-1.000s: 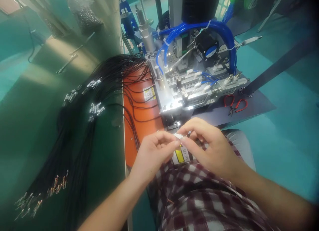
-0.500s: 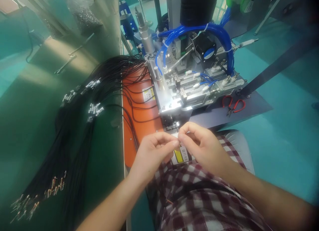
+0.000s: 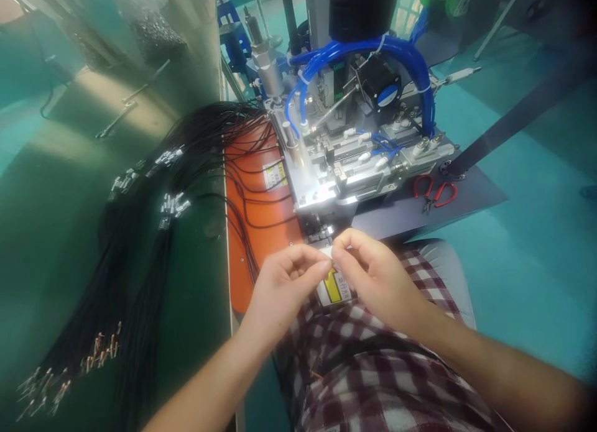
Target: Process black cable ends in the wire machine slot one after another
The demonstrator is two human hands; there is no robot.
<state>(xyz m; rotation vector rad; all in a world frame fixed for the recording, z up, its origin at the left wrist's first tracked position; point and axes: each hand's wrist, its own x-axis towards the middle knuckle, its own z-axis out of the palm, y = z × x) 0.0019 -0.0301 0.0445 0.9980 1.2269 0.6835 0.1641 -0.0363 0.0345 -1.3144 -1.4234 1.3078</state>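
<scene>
My left hand (image 3: 289,283) is closed in a pinch, its thumb and forefinger tips meeting just left of the other hand. Opposite it, my right hand (image 3: 366,270) pinches too, and the fingertips of both hands nearly touch. Whatever lies between the fingertips is too small or too hidden to make out. Below and behind them shows a white and yellow label (image 3: 333,288) at the near end of the machine. Just beyond the fingers stands the metal machine (image 3: 321,189) with its orange plate (image 3: 261,214), across which several black cables run.
Bundles of black cables (image 3: 125,245) with metal ends lie on the green table (image 3: 196,314) at left. Red-handled pliers (image 3: 435,194) rest on the grey board (image 3: 476,196) at right. Blue hoses (image 3: 359,46) arch over the machine. A checkered garment (image 3: 364,370) covers my lap.
Both hands keep nearly the same pinching pose at the same place. The surroundings have shifted slightly left and up in the view.
</scene>
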